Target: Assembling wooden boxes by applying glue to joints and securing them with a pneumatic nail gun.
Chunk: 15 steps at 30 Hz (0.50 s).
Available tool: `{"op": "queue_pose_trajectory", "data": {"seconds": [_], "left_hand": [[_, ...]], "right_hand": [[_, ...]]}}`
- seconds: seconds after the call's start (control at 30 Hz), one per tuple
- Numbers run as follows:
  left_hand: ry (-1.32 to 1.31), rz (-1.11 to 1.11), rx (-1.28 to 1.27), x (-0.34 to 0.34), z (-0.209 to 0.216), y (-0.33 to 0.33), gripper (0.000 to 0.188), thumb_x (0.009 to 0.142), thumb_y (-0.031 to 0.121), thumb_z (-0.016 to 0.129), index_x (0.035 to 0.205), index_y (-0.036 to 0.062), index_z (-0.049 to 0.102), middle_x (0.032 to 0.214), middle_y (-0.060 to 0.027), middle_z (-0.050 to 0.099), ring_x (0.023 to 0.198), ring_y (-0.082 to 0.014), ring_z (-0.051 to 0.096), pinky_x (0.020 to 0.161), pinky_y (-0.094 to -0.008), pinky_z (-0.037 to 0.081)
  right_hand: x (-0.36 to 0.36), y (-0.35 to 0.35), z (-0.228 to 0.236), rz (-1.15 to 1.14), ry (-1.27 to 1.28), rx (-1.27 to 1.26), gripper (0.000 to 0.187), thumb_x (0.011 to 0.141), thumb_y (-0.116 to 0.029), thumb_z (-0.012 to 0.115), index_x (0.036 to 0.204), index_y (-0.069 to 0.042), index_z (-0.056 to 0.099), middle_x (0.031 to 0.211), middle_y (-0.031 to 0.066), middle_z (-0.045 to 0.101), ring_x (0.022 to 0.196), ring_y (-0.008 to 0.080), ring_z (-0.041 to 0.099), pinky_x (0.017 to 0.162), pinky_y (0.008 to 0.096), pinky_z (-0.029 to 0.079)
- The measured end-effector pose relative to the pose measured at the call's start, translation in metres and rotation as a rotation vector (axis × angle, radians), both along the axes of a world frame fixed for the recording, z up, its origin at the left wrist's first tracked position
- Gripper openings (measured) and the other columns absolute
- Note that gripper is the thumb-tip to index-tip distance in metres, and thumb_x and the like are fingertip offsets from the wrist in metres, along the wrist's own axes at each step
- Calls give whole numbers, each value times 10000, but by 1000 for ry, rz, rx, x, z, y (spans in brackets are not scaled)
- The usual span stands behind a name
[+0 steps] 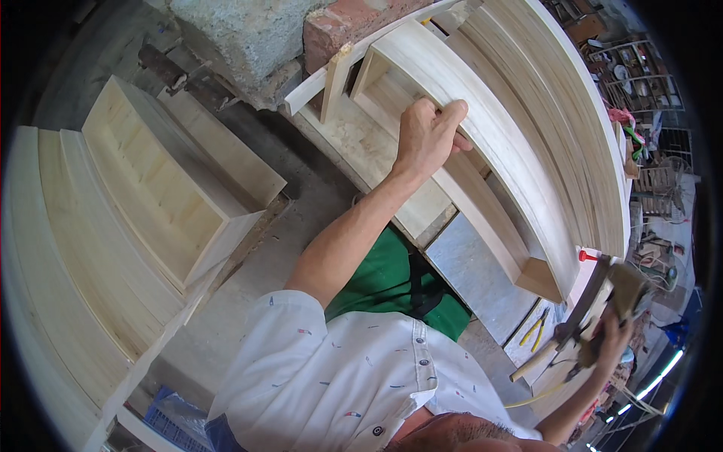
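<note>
The person's left hand [428, 135] reaches up and forward, its fingers [452, 113] curled over the top edge of a pale wooden board [482, 128] while the thumb sits on the near side, so the hand pinches the board's rim. That board is the front rail of an unfinished wooden frame [520, 248] that lies across the bench [478, 279], with a short upright block closing its near end. Behind it a thick stack of long thin planks [557, 113] stands on edge, just beside the frame and curving off towards the upper right. The right hand [614, 331] is low at the right, well apart from the left, with its fingers wrapped tight round the grip of a nail gun [602, 297], which tilts with its nose pointing down to the left. Yellow-handled pliers [536, 328] lie on the bench near that tool. To the left, a finished open wooden box [162, 181] rests on a pile of more pale boards [68, 264]. A brick pillar [331, 30] rises beyond the frame.
</note>
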<state>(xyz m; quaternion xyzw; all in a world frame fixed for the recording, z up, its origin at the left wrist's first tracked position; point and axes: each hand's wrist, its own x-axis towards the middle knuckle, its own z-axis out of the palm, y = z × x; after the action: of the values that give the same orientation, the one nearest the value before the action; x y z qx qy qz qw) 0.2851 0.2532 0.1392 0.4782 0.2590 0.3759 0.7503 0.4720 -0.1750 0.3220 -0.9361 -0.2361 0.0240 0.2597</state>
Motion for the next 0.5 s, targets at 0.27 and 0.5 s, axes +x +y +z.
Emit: {"op": "queue_pose_trajectory", "data": {"seconds": [0.27,0.5], "left_hand": [[66,-30,15,-2,1,4,438,851,330,532,573,-5,588,525,-152,626,499,-174,646,473,-268,508],[27,-44,-67,0,-1,4,376,877,283,521,666,-22,581,541,-110,622,509,-181,655,472,-274,503]], "right_hand": [[-40,306,53,569,-94,-99,239,856,-226,631,934,-2,597,589,6,520,497,74,471,472,234,352],[-74,433,21,901,165,-120,332,846,-300,655,925,16,590,575,13,531,461,58,477,448,209,377]]}}
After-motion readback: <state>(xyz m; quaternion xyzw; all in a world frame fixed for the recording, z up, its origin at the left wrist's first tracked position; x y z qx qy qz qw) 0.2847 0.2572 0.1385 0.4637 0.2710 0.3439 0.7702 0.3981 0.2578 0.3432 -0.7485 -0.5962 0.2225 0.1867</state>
